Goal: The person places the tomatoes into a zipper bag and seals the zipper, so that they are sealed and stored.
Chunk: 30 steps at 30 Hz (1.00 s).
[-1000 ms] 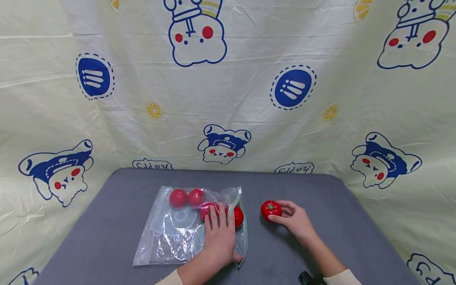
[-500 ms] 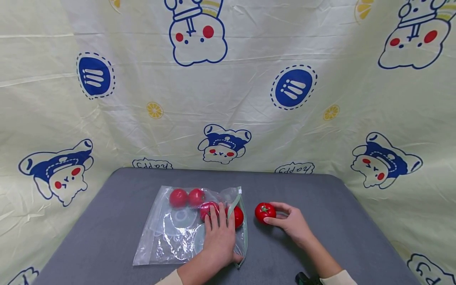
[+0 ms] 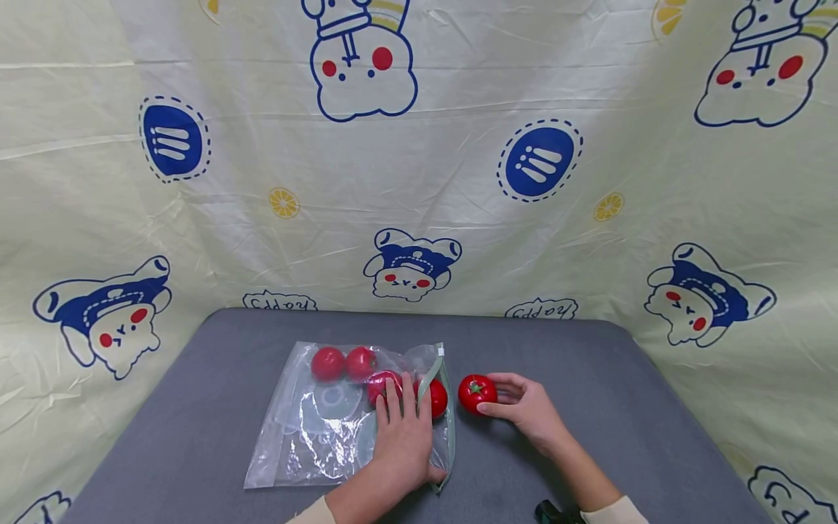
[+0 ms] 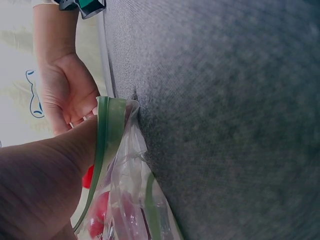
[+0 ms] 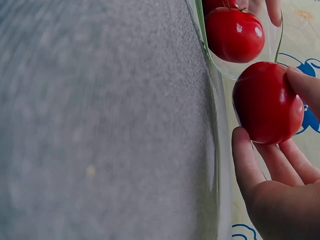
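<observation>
A clear zip bag (image 3: pixel 278 451) with a green zip edge lies flat on the grey table. Inside it are several red tomatoes (image 3: pixel 328 364), one of them (image 5: pixel 235 35) right at the gaping mouth. My left hand (image 3: pixel 402 447) rests on the bag near this mouth, fingers straight and spread, thumb by the zip edge. Just right of the mouth, my right hand (image 3: pixel 533 415) holds another tomato (image 3: pixel 478 394) between thumb and fingers, its green stem end facing up. The right wrist view shows this tomato (image 5: pixel 267 102) close before the bag's opening, apparently apart from it.
The grey table (image 3: pixel 556 349) reaches back to a pale printed cloth (image 3: pixel 419 182) hanging behind. A dark strapped device (image 3: pixel 553 511) sits at my right wrist.
My right hand has moved left with the tomato, bringing it close to the bag's mouth. The left hand and the bag have stayed in place.
</observation>
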Available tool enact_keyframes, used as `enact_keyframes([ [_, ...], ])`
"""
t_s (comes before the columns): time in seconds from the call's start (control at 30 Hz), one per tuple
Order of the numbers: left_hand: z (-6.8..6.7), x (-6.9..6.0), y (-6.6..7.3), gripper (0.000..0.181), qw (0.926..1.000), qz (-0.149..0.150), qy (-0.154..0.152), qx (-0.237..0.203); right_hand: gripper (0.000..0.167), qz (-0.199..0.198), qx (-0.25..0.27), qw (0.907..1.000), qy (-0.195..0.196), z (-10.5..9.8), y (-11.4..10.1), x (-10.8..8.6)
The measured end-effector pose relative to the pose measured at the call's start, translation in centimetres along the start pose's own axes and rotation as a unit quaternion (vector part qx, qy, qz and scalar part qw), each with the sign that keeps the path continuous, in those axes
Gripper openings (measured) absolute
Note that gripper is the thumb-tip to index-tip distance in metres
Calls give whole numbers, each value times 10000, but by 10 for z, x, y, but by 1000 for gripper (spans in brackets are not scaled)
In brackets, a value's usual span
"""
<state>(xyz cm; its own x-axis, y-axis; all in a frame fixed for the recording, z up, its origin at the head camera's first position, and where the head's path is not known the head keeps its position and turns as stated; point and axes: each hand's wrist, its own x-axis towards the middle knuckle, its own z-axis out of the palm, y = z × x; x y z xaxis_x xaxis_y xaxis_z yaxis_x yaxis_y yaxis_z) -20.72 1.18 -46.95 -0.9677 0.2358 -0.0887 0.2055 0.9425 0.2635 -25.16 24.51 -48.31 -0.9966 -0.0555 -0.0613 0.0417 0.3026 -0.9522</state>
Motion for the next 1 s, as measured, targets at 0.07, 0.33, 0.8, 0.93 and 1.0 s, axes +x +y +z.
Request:
enact_keyframes([
  [0.07,0,0,0,125,10000,1,5,-7,60,-19,18,10000,-53,1,0,0],
  [0.33,0,-1,0,124,10000,45,4,-86,60,71,188,9997,-138,5,0,0],
  [0.8,-1,-2,1,123,9999,58,71,-72,58,175,162,9993,-274,8,-1,-1],
  [0.93,-2,-2,0,122,9999,79,79,-35,59,117,171,9990,-389,10,0,0],
  [1.0,-3,-1,0,122,9999,88,80,-31,60,89,145,9990,-408,11,0,1],
])
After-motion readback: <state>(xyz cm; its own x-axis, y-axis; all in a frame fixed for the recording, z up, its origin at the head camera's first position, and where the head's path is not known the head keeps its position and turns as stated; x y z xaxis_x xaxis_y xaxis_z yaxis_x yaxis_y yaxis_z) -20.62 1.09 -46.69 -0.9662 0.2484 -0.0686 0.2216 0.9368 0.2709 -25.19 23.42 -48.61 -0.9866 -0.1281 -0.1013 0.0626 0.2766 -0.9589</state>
